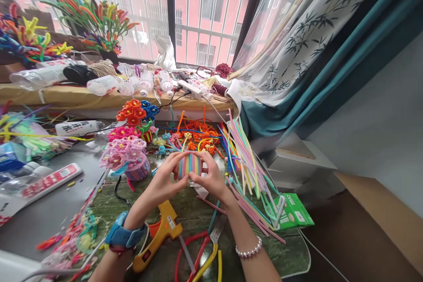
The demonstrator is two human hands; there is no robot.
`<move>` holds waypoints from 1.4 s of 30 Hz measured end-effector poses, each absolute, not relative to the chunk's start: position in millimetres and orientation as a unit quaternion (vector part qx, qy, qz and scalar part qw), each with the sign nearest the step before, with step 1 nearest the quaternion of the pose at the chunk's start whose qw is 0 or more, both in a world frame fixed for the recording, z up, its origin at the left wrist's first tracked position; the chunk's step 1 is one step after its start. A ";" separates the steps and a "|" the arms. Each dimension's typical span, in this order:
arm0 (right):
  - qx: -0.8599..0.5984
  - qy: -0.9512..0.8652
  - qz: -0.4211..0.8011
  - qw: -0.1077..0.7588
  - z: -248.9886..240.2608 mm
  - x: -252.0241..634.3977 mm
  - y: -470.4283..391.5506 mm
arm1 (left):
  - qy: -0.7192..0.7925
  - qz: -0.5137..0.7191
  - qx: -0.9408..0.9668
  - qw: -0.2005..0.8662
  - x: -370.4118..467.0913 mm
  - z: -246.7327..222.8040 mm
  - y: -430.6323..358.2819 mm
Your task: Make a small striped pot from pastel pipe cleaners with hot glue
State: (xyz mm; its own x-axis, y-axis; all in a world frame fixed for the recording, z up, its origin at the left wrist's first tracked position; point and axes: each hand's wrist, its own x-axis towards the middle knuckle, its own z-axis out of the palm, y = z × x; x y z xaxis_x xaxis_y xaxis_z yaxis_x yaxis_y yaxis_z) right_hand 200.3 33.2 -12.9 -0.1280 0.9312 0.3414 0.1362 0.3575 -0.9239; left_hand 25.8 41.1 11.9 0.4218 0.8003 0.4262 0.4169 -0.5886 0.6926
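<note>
Between my two hands is a small round piece striped in pastel pink, yellow and blue [189,165]. My left hand [168,176] grips its left side, fingers on top and thumb below. Around its right side curl the fingers of my right hand [211,175], with that thumb at the lower edge. Just below lies a yellow glue gun [161,233]. Pliers with red and yellow handles [213,246] rest between my forearms. Pink pipe-cleaner flowers in a pot [124,156] stand left of my hands.
Pastel pipe cleaners [244,154] and a green packet [294,211] lie to the right. Orange pieces [201,132] are behind my hands. Plastic bottles [102,84] line the window ledge. A white and red box [49,185] and colourful scraps [71,242] lie left.
</note>
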 end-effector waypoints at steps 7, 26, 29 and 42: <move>-0.374 -0.646 0.446 0.495 -12.1 210.2 35.2 | 0.379 0.382 0.787 0.301 18.7 9.1 46.0; -0.363 -0.748 0.332 0.445 -12.6 215.3 28.2 | 0.341 0.316 0.861 0.208 2.8 13.8 45.9; -0.364 -0.758 0.323 0.434 -14.8 215.6 26.8 | 0.337 0.304 0.876 0.166 2.0 11.1 42.8; -0.373 -0.728 0.370 0.440 -8.7 212.4 19.1 | 0.306 0.316 0.898 0.006 -0.3 0.1 38.3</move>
State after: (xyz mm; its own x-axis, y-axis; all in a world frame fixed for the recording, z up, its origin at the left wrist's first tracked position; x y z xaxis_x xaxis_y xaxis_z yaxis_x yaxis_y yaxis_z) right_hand 212.4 19.1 -8.7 -0.3349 0.8686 0.3651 0.2173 0.4482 -0.8671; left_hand -0.3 38.3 0.1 0.6133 0.5527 0.5642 0.5456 -0.8130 0.2033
